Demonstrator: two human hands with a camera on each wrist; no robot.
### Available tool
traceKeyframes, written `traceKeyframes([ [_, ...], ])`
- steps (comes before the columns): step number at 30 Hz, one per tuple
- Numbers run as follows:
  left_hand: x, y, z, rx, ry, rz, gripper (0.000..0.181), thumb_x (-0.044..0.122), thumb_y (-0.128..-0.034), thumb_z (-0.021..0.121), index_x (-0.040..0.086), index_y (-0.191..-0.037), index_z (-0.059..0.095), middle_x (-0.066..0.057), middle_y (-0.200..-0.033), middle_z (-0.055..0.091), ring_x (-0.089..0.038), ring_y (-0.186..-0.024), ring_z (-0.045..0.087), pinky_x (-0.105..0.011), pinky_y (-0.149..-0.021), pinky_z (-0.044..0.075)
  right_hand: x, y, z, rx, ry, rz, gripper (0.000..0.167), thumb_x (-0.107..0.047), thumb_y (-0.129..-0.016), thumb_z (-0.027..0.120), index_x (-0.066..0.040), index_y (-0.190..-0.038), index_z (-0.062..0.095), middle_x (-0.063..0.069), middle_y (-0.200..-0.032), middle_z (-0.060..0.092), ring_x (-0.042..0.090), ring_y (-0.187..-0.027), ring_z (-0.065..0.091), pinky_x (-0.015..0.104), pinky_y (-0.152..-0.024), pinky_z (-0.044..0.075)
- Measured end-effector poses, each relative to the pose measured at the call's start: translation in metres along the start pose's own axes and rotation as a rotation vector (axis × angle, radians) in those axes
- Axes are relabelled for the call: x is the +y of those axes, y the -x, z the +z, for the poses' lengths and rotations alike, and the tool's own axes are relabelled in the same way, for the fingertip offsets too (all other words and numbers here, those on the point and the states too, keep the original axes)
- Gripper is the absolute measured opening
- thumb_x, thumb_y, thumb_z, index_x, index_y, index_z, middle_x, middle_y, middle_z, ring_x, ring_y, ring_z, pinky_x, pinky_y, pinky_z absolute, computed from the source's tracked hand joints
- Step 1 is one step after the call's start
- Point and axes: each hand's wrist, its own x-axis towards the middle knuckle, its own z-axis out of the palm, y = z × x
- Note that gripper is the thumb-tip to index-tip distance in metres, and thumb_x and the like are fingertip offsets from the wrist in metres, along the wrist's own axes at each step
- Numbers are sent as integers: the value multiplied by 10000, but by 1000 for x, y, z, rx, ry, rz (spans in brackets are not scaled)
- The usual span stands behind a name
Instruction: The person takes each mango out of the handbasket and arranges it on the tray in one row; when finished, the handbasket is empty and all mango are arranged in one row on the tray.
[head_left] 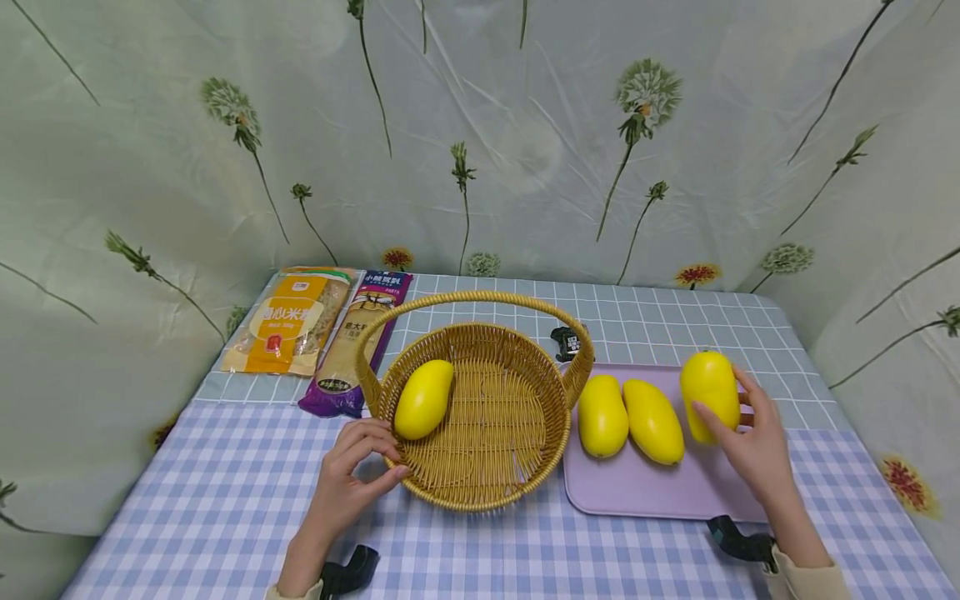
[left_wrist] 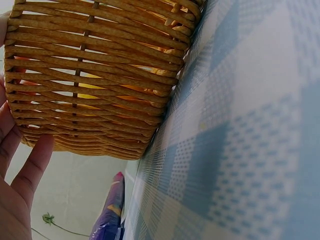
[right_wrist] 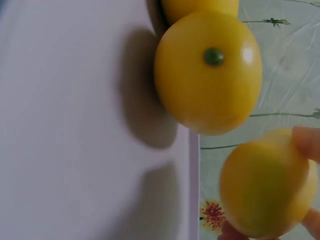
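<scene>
A round wicker basket point(head_left: 487, 417) with a tall handle holds one yellow mango point(head_left: 424, 400) at its left side. My left hand point(head_left: 348, 471) grips the basket's near-left rim, its fingertips on the weave point(left_wrist: 90, 75) in the left wrist view. With its thumb and fingers my right hand point(head_left: 761, 450) holds another mango point(head_left: 708, 396), which hangs above the tray's right part; the right wrist view shows this mango point(right_wrist: 265, 187) clear of the surface. Two more mangoes point(head_left: 602, 417) point(head_left: 654, 422) lie side by side on the lilac tray point(head_left: 645, 498).
At the back left lie an orange-labelled food bag point(head_left: 281, 325) and a purple pasta packet point(head_left: 356, 342). A small black packet point(head_left: 567, 343) lies behind the basket's right side. The checked cloth point(head_left: 225, 500) covers the table; a floral curtain point(head_left: 525, 150) hangs behind.
</scene>
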Motion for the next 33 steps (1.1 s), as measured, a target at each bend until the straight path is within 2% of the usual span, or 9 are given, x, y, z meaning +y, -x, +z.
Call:
traceKeyframes([
  [4, 0, 0, 0, -2, 2, -2, 205, 87, -722, 820, 80, -771, 621, -42, -905, 616, -361, -937, 527, -268, -970, 376, -20, 6, -7, -79, 1, 5, 780, -359, -883, 661, -70, -1487, 262, 248, -1251, 405, 332, -943, 421, 337, -675, 399],
  [7, 0, 0, 0, -2, 1, -4, 206, 78, -719, 820, 79, -772, 621, -39, -905, 616, -365, -936, 527, -266, -968, 377, -26, 8, -10, -124, 0, -3, 756, -342, -893, 652, -47, -1477, 272, 262, -1279, 406, 360, -980, 415, 354, -685, 402],
  [13, 1, 0, 0, -3, 3, -8, 214, 54, -703, 823, 77, -773, 621, -78, -891, 615, -362, -940, 525, -265, -969, 376, -24, 10, -9, -181, 38, 23, 782, -395, -896, 631, -4, -1466, 265, 286, -1242, 414, 383, -947, 434, 345, -652, 432],
  [21, 1, 0, 0, -2, -1, -8, 235, 19, -673, 828, 74, -770, 622, -76, -893, 616, -337, -947, 529, -264, -970, 376, -22, 13, -8, -204, 95, 34, 809, -438, -890, 622, 42, -1442, 276, 294, -1188, 447, 384, -919, 464, 338, -640, 440],
  [28, 1, 0, 0, -1, -7, 5, 209, 66, -709, 821, 66, -769, 622, -132, -877, 612, -331, -949, 531, -272, -978, 373, -22, 13, -8, -239, 129, 58, 836, -472, -892, 602, 68, -1432, 261, 274, -1107, 470, 367, -905, 463, 322, -628, 434],
  [33, 0, 0, 0, 0, -3, 7, 209, 69, -711, 821, 66, -771, 620, -127, -882, 612, -333, -946, 530, -273, -977, 372, -22, 11, -10, -276, 151, 85, 863, -511, -890, 582, 76, -1430, 254, 306, -1117, 469, 381, -907, 474, 314, -612, 443],
])
